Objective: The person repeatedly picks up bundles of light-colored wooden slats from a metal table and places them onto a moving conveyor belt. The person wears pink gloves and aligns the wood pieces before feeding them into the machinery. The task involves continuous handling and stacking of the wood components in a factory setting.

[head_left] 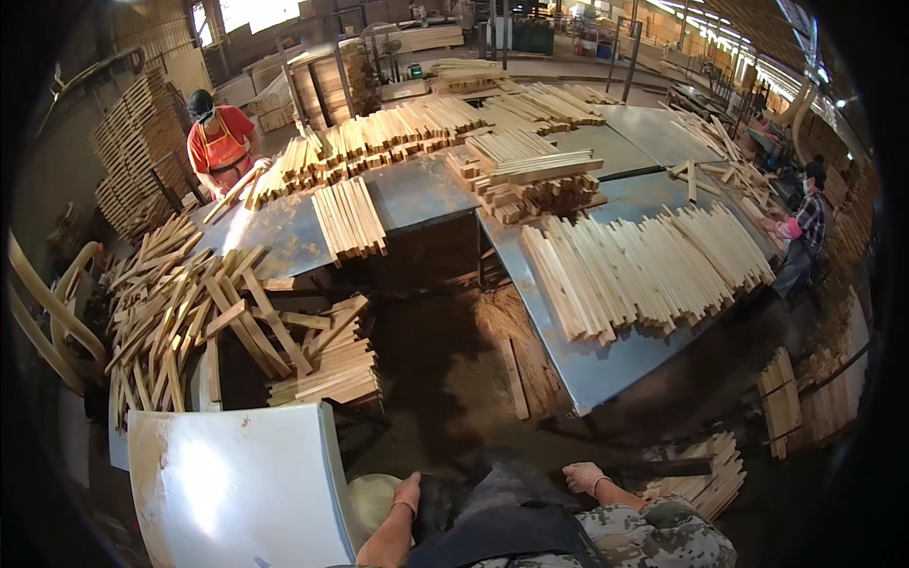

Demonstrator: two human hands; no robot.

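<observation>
My left hand (407,494) hangs low in the picture, its fingers curled over the left edge of a dark cloth (492,506) that lies across my lap. A pale round object (371,500) sits just left of that hand. My right hand (581,476), in a pale glove, is closed like a fist on the cloth's upper right edge. A dark bar (668,467) runs to the right from it. My camouflage sleeve (653,540) fills the bottom edge.
Grey metal tables (606,364) ahead carry rows of pale wood slats (644,270). A loose heap of slats (208,322) lies at the left, above a white curved sheet (237,483). A stack of slats (710,483) stands at the lower right. One person (220,142) works at the far left, another (805,232) at the right.
</observation>
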